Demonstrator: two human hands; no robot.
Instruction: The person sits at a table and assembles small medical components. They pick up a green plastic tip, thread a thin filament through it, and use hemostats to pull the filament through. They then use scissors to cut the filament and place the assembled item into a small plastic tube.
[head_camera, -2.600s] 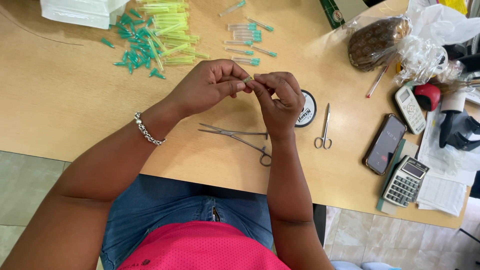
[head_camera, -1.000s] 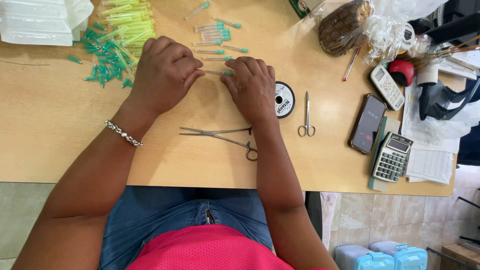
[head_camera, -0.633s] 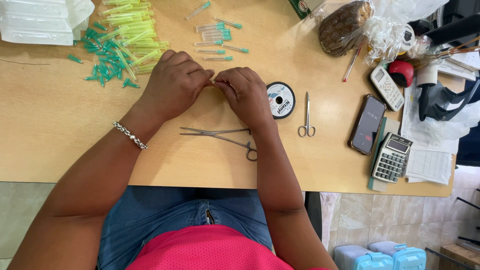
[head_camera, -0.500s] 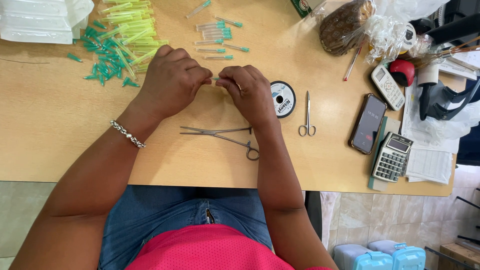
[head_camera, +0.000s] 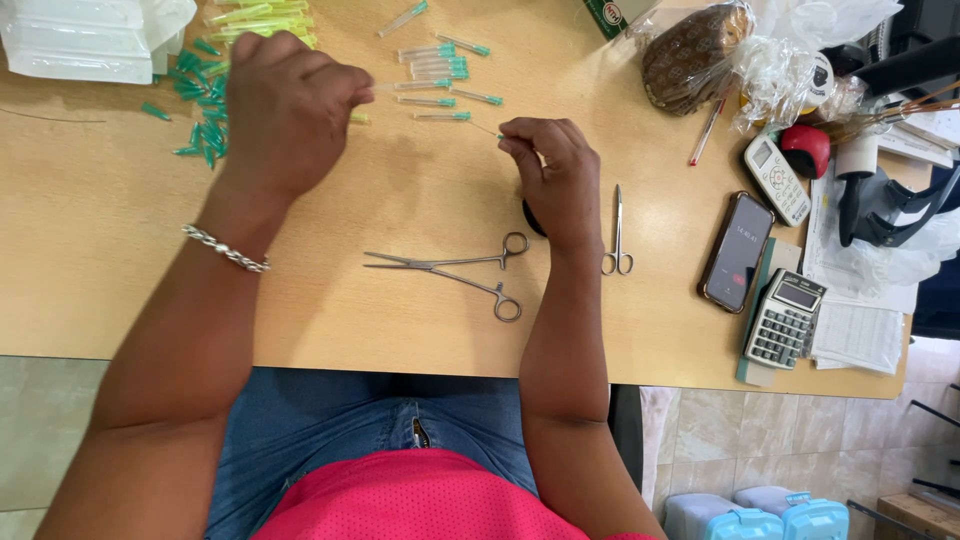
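Observation:
My left hand is up at the left by the pile of green needle hubs and yellow-green tubes. Its fingertips are pinched together on what looks like a small clear needle cap. My right hand rests near the table's middle, pinching a thin needle whose tip points up and to the left. The two hands are well apart. A row of capped needles with green ends lies between and beyond them.
Steel forceps lie in front of me and small scissors right of my right wrist. A black spool peeks from under that hand. A phone, calculator, handset, bagged bread and plastic packets crowd the edges.
My hands were together over the table's middle. Now the left hand has pulled away up and to the left, while the right hand stays holding the needle.

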